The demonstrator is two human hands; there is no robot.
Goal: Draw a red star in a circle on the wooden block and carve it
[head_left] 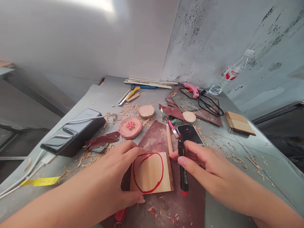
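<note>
My left fingers (137, 152) gripped the board (149, 172) by its edges, right fingers (190, 166) the marker (183, 182); board seemed light, stiff tbh.

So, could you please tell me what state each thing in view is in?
Marker: uncapped, tip up, gripped in the right hand.
Square board: red ring drawn on it, held by the left hand.
Large round slice: red rim and flower.
Phone beside the marker: screen dark.
Bottle: cap on.
Glue gun: lying down; power unclear.
</note>
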